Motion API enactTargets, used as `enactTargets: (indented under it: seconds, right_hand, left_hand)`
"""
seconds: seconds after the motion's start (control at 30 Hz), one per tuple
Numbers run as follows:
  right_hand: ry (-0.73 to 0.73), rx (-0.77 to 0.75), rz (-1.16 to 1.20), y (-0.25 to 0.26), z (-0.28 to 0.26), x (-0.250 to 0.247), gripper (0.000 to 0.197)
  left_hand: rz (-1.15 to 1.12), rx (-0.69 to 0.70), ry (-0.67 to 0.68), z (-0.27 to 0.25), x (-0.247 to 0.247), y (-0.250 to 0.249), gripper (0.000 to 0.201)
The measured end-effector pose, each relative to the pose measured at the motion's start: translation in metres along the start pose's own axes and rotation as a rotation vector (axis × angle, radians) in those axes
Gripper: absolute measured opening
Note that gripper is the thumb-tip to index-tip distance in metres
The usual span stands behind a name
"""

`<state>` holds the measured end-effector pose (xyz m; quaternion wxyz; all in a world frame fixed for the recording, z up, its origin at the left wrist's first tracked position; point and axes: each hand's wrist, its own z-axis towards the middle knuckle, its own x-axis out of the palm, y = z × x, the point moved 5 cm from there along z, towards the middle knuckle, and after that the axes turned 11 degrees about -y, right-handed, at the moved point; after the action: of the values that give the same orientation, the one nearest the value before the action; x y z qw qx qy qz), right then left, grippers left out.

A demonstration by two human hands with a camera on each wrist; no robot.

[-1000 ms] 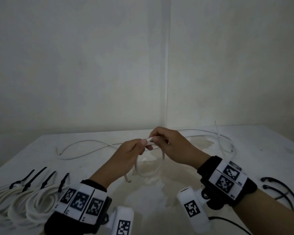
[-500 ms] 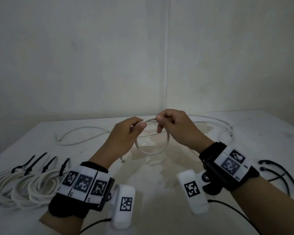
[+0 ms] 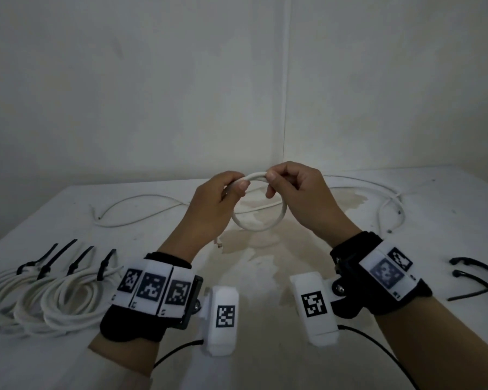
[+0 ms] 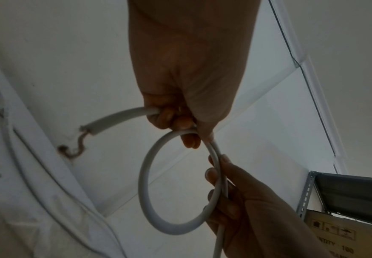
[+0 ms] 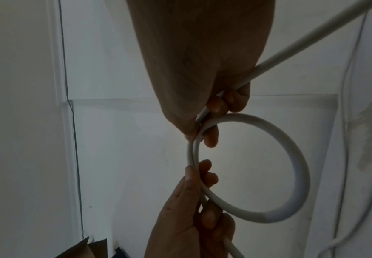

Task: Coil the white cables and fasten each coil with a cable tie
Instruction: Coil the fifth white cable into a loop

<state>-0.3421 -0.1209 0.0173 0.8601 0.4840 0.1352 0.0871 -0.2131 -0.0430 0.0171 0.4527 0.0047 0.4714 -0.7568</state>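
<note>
A white cable (image 3: 261, 225) is bent into one round loop above the table. My left hand (image 3: 238, 187) pinches the top of the loop where the strands cross. Close beside it, my right hand (image 3: 271, 176) pinches the same crossing. In the left wrist view the left hand (image 4: 180, 127) grips the cable loop (image 4: 145, 183), and the short cable end (image 4: 114, 120) sticks out with bare copper wire. In the right wrist view the right hand (image 5: 207, 120) holds the cable loop (image 5: 299, 165), and the long strand (image 5: 313, 33) runs off past it.
Several tied white coils (image 3: 54, 296) with black cable ties (image 3: 76, 258) lie at the table's left front. Loose black cable ties (image 3: 473, 274) lie at the right. A second loose white cable (image 3: 141, 205) lies behind. The held cable's slack (image 3: 389, 204) curls at the right rear. The wall is close behind.
The hanging U of cable has been closed into a full round loop. Both hands have lifted slightly and now pinch the crossing side by side.
</note>
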Motion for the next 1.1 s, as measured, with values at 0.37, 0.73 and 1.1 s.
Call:
enactTargets:
  seconds: [0.37,0.73,1.1]
  right_hand:
    - [-0.134,-0.008,0.013,-0.037,0.017,0.007,0.023]
    - [-0.173,-0.014,0.007,-0.060,0.030,0.000,0.024]
    - [-0.098,-0.040,0.012,-0.060,0.030,0.004,0.021]
  left_hand:
    - [-0.044,-0.179,-0.070,0.008,0.005,0.036,0.018]
    - [-0.452,-0.416,0.046,0.004,0.021,0.058,0.026]
    - [-0.421,-0.355,0.027,0.006,0.029,0.054,0.015]
